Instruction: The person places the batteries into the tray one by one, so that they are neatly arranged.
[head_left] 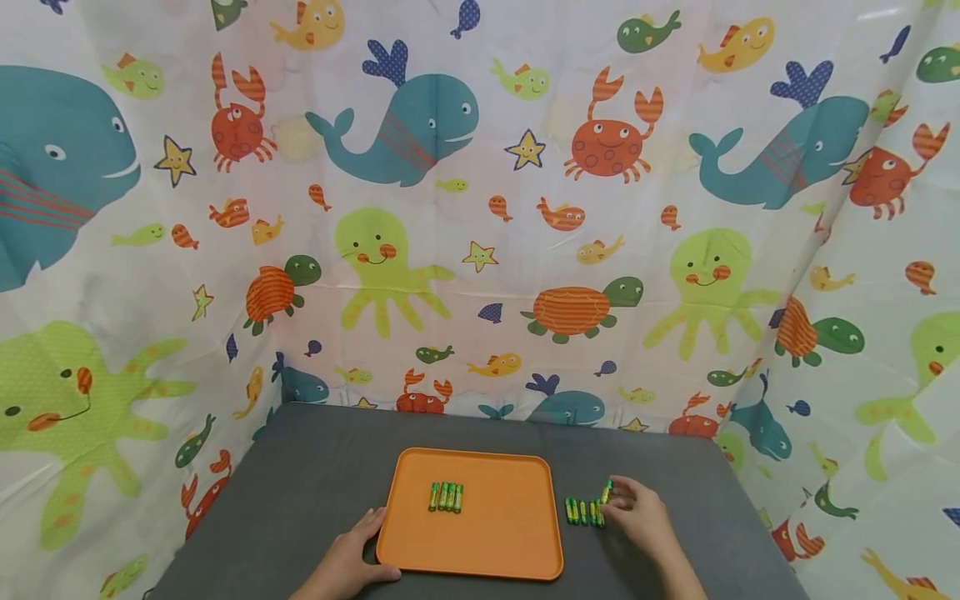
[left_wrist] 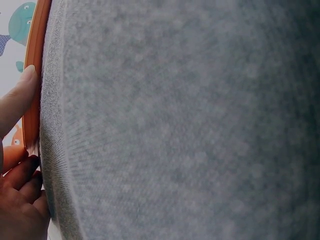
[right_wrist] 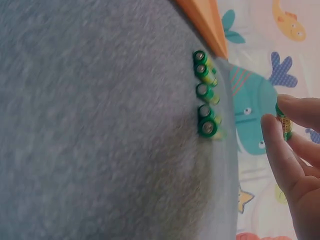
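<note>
An orange tray (head_left: 495,536) lies on the grey table, with a row of several green-and-yellow batteries (head_left: 446,497) on it. My left hand (head_left: 349,557) holds the tray's near left corner, thumb along the front edge and fingers at the left side. In the left wrist view the thumb (left_wrist: 18,100) presses the orange rim (left_wrist: 33,100). Right of the tray, my right hand (head_left: 637,515) pinches one battery (right_wrist: 285,124) between thumb and fingertips, raised off the table. Beside that hand, several more batteries (right_wrist: 202,91) lie in a loose row on the table.
The dark grey table (head_left: 330,467) is enclosed at the back and both sides by a white curtain (head_left: 517,242) printed with sea animals. The batteries on the table lie close to the tray's right rim.
</note>
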